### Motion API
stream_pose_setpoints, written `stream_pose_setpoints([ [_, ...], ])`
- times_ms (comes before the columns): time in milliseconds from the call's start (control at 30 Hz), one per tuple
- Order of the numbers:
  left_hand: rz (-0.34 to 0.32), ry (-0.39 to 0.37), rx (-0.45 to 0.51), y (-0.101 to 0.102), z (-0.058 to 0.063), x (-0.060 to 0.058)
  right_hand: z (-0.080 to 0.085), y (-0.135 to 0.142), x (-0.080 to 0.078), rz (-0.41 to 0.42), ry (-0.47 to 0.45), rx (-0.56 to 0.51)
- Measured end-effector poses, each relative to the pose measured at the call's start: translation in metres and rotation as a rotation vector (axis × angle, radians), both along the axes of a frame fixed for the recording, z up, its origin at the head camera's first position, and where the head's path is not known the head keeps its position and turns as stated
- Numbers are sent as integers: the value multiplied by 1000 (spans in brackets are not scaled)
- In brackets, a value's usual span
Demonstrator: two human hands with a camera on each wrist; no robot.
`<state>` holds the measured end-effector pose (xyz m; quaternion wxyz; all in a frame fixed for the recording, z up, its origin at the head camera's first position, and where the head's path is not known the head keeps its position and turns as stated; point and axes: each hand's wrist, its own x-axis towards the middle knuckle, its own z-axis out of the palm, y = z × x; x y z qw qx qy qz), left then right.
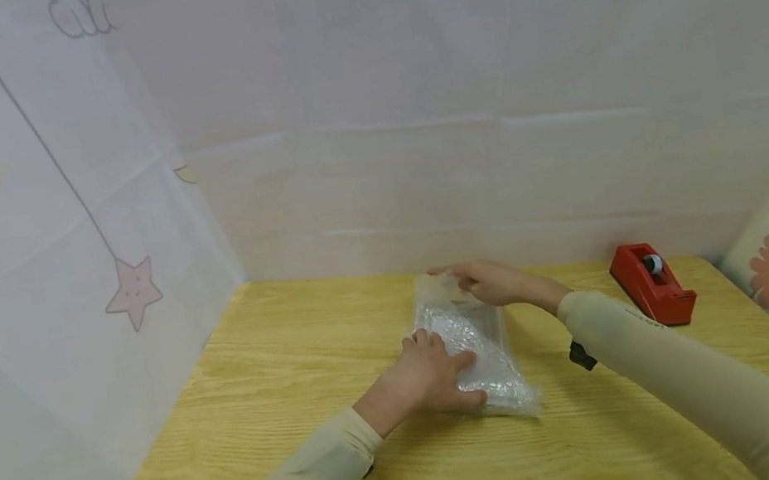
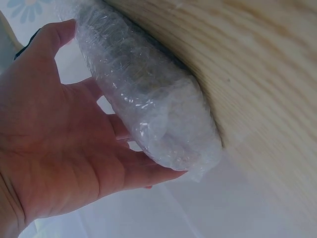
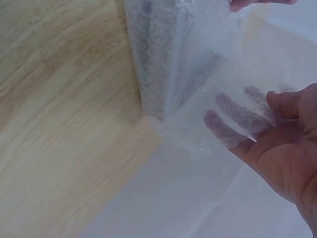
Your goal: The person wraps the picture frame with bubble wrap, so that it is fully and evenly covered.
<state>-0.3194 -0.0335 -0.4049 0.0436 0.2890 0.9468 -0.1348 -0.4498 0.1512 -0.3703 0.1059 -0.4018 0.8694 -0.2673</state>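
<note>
A flat package in clear bubble wrap [image 1: 482, 355] lies on the table in the head view, its wrapped edge side-on in the left wrist view. My left hand [image 1: 434, 375] rests on it with fingers spread across the top and thumb toward the near side. At the far end, my right hand [image 1: 493, 281] pinches a loose flap of bubble wrap [image 3: 198, 119]. Its fingers [image 3: 237, 116] show through the film, while the thumb stays in front. Left fingertips appear at the top of the right wrist view. What is inside the wrap is hidden.
A red tape dispenser [image 1: 652, 286] with a roll of tape stands at the back right of the wooden table [image 1: 285, 373]. Pale printed cloth [image 1: 364, 109] hangs behind the table and along both sides. A small black object [image 1: 581, 355] shows under the right sleeve.
</note>
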Motion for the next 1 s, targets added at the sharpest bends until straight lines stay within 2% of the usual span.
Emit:
stream_pose_setpoints([
  [200,12,-5,-12,3,0,0,2,-1,6,-15,44,42],
  [400,6,8,-20,2,0,-2,-5,-3,15,-19,100,52],
  [800,-11,18,-34,-1,1,-3,-27,0,28,125,245,28],
  [1000,-32,21,-22,-4,0,-6,-33,-1,34,121,267,39],
])
